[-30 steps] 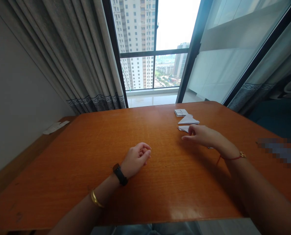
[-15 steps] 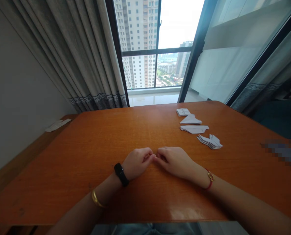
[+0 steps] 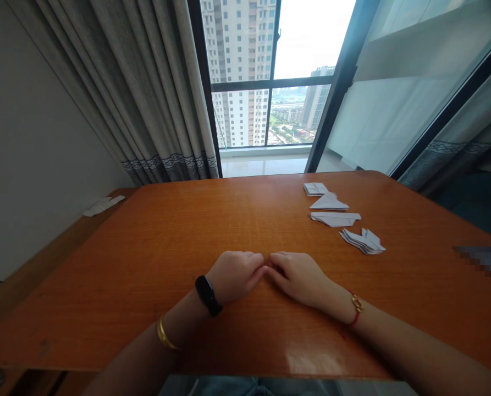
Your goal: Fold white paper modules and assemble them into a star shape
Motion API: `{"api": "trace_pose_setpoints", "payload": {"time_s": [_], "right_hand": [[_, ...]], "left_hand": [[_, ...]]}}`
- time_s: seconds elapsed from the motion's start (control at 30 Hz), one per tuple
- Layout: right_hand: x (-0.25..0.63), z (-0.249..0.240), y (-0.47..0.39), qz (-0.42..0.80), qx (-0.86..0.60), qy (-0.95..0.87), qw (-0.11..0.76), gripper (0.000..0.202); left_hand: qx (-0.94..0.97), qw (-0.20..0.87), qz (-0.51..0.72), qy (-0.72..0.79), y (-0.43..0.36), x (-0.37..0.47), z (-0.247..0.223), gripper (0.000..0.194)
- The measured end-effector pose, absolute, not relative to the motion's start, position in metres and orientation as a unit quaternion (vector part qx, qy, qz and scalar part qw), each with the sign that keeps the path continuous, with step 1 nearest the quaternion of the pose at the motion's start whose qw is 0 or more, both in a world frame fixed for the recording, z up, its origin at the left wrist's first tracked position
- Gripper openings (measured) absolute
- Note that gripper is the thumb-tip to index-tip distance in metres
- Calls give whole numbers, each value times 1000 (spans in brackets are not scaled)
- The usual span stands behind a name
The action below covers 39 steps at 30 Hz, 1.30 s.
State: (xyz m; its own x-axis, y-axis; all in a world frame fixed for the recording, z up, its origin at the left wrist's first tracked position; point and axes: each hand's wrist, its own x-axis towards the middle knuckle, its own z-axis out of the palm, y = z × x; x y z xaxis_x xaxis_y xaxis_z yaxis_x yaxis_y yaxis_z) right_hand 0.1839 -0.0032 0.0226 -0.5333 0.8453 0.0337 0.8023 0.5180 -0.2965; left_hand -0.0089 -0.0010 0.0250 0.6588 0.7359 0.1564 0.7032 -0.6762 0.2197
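My left hand [image 3: 236, 276] rests on the brown wooden table [image 3: 212, 214] near its middle, fingers curled in and closed. Across from it, my right hand [image 3: 298, 276] lies in the same way, its fingers bent and closed. The thumb tips meet or nearly meet between the two hands. Nothing shows in either hand, though the undersides of the fingers are hidden. Beyond my right hand lie several folded white paper pieces: a stacked bundle [image 3: 363, 241] nearest, then a long flat piece [image 3: 336, 219], a triangular piece [image 3: 330, 202] and a squarish piece [image 3: 315, 189].
White paper scraps [image 3: 104, 205] lie on a ledge by the left wall. A blurred-out patch [image 3: 486, 261] covers something at the table's right side. Behind the table are a grey curtain [image 3: 146, 99] and a window.
The view has shifted slightly, so the table and paper pieces sit a little farther right. Both hands stay together on the table, with only a slight shift of the fingers.
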Motion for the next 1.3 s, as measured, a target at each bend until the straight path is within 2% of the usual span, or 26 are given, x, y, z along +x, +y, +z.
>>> {"api": "trace_pose_setpoints", "payload": {"time_s": [0.7,1.3], "right_hand": [[187,19,0,110,-437,-889,83,26],[185,14,1,115,-430,-890,99,23]], "left_hand": [[923,42,75,374,-2,-10,22,18],[929,9,68,364,-6,-6,22,16]]}}
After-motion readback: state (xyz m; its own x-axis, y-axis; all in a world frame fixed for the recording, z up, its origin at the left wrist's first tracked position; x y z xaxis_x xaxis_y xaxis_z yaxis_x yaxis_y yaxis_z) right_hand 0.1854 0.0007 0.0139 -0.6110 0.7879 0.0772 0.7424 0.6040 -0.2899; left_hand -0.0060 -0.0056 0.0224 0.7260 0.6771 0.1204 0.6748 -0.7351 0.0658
